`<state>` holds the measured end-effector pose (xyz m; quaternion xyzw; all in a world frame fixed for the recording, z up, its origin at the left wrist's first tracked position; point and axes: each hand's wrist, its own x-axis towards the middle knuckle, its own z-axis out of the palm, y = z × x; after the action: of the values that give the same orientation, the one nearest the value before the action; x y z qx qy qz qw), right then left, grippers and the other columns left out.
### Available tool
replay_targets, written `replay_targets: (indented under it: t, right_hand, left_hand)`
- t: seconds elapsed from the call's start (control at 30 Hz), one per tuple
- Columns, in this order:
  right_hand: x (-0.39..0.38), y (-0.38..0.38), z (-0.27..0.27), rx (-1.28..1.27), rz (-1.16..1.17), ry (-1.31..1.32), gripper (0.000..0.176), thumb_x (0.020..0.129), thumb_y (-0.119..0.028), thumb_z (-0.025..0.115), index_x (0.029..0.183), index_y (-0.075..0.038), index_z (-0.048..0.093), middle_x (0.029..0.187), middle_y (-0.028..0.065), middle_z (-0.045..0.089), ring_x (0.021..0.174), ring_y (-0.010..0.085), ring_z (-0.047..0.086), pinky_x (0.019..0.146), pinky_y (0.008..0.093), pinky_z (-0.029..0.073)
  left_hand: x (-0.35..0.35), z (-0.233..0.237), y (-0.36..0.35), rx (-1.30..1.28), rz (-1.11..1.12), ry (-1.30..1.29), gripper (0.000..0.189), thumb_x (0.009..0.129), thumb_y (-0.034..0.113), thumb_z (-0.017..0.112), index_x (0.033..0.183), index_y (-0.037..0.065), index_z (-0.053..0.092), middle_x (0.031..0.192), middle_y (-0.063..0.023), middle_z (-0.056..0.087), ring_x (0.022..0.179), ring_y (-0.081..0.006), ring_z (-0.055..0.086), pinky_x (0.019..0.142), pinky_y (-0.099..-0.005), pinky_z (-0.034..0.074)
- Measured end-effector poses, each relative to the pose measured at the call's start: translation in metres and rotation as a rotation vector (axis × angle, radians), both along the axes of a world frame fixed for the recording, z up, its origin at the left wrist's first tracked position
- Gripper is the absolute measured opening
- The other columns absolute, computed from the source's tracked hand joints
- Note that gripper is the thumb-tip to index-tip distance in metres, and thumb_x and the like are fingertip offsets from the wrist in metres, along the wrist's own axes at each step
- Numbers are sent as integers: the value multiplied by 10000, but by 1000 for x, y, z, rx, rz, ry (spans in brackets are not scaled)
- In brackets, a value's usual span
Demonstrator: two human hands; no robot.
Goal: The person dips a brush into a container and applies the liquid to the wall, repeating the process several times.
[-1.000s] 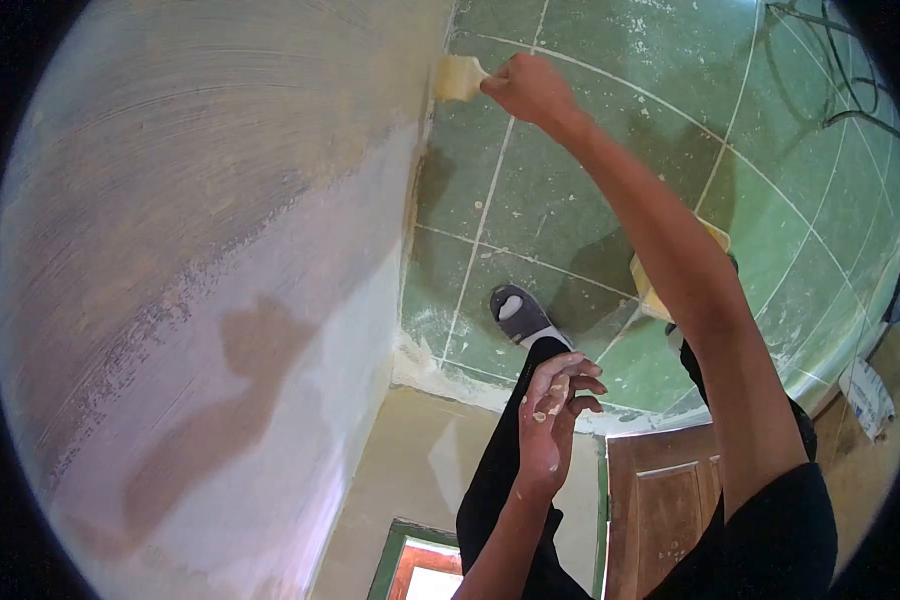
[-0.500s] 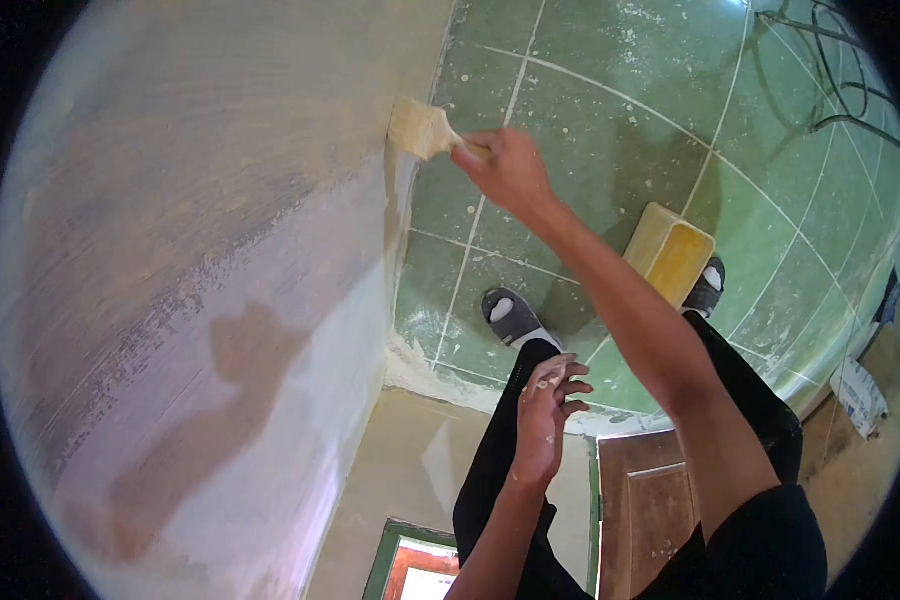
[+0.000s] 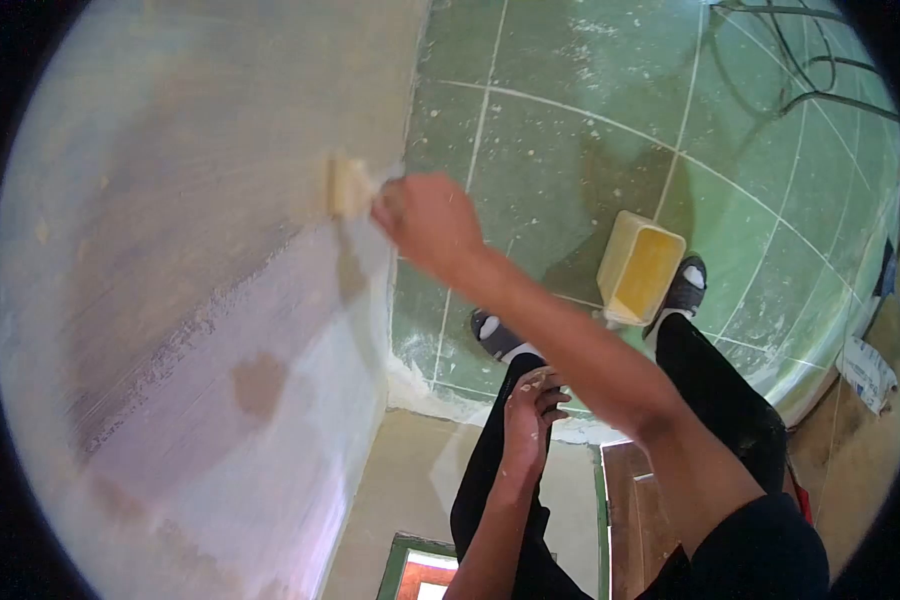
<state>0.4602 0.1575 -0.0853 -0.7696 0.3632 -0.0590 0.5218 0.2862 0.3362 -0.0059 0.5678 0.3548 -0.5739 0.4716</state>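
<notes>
My right hand (image 3: 428, 222) is closed around the handle of a wide paintbrush (image 3: 350, 187). The pale bristles are at the wall (image 3: 170, 200), near where a darker coated area meets a lighter one; motion blurs the brush. My left hand (image 3: 532, 405) hangs by my knee, empty, its bent fingers apart and specked with white. Between my feet and a little ahead stands a rectangular tub (image 3: 642, 265) with yellowish inner walls. My right forearm passes between the camera and part of the floor.
Green floor tiles (image 3: 570, 160) carry white spatters. My sandalled feet (image 3: 685, 285) stand near the tub. Dark cables or rods (image 3: 830, 65) lie at the far right. A printed wrapper (image 3: 867, 375) is at the right edge, and a wooden door (image 3: 635, 520) is behind me.
My right hand and the brush have moved left and slightly down, from the wall's edge near the floor onto the wall face. My left hand stays by the knee. The view has shifted slightly.
</notes>
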Motion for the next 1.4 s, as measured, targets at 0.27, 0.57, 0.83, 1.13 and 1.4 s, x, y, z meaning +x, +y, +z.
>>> replay_targets:
  t: [0.27,0.57,0.83,1.13,1.4]
  right_hand:
    - [-48,11,51,372,-117,-320,272,837,-262,716,989,-40,752,791,184,705,657,291,680,650,351,536]
    - [-51,62,-163,217,-162,74,331,856,-385,660,951,-82,757,824,188,697,815,404,666,726,486,519]
    - [-206,6,-39,142,-104,220,339,876,-363,652,928,-38,734,840,215,689,805,422,661,740,487,520]
    - [-385,-19,85,13,-204,690,315,885,-310,617,899,0,672,831,260,674,834,443,656,747,518,519]
    - [-390,-44,-40,-115,23,786,301,865,-247,572,900,39,660,910,294,668,870,475,652,797,535,528]
  left_hand:
    - [-4,9,-6,-61,-29,-115,416,1021,379,424,1236,51,562,1099,-65,667,964,-160,653,817,-345,528]
    - [12,2,-4,374,-93,-369,427,974,392,461,1240,70,552,1146,-91,605,989,-221,599,743,-362,499]
    - [-33,3,23,253,-141,-415,426,954,357,528,1276,77,524,1124,-102,596,954,-231,624,688,-340,527]
    - [-107,29,63,-5,-397,-398,320,960,281,537,1174,57,617,1024,-49,656,795,-145,648,587,-273,525]
    - [-83,11,49,94,-143,-187,396,967,351,547,1213,45,595,1039,-75,642,844,-154,636,663,-312,512]
